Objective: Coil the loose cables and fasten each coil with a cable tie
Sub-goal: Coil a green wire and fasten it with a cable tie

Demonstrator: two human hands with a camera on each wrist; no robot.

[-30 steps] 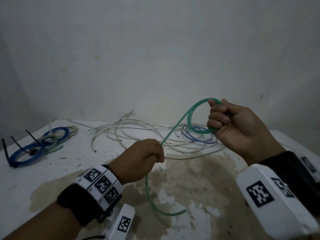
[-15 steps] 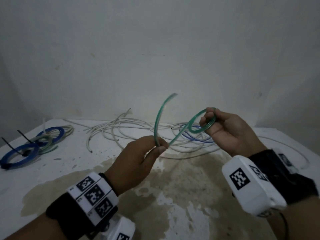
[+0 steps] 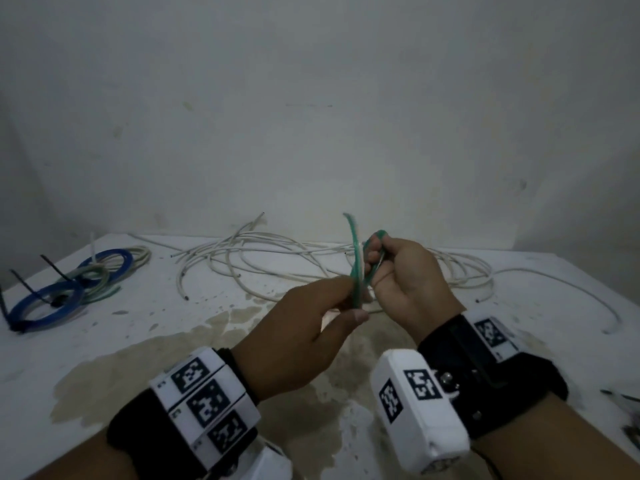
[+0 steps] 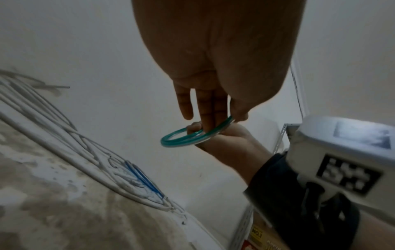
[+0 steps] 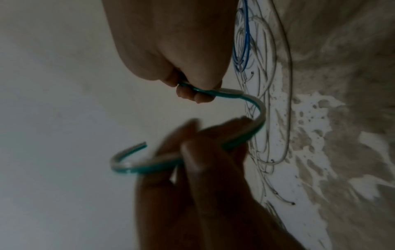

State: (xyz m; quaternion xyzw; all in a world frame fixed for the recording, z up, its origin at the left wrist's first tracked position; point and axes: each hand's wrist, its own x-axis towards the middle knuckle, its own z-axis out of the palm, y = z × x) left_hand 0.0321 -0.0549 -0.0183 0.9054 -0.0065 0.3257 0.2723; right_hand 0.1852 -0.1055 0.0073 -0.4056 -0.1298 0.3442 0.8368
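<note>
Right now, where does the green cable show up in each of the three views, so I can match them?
Head: green cable at centre, held above the table between the left hand and right hand, free end pointing up.
Left wrist: green loops at centre, below the fingers.
Right wrist: an S-curve from centre to lower left.
Shared landmark: the loose white cables on the table, left and upper right in the wrist views.

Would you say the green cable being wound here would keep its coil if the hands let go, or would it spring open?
Probably spring open somewhat: the green cable holds smooth curves and its free end stands up unsupported, so it looks fairly stiff. The right hand grips the coil and the left hand pinches the tail. The finished coils lying flat are all tied.
</note>
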